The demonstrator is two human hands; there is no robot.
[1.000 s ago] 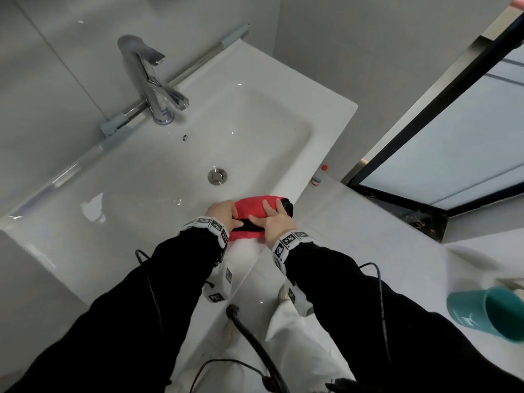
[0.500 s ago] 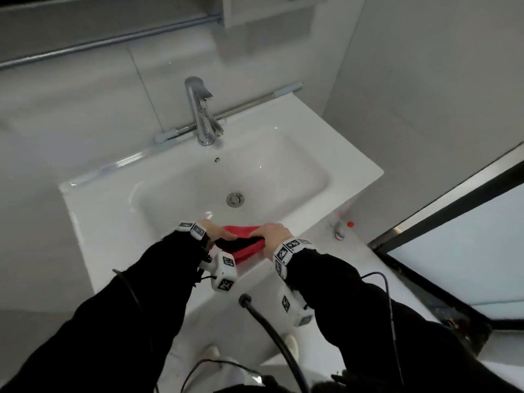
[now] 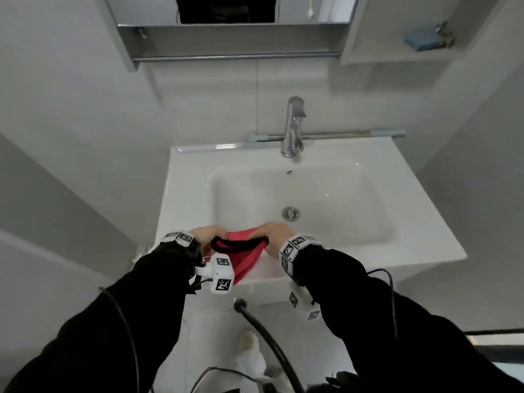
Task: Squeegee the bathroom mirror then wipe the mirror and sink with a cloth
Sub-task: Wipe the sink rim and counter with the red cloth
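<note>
Holding one red cloth over the sink's front rim, the left hand and right hand each keep a closed grip on its black-edged top. Likely cloth preparation; next, lifting it toward the one mirror. One faucet.

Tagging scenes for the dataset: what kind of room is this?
Most likely a small bathroom: a white sink with a chrome faucet, a mirror cabinet above it, grey tiled walls.
</note>
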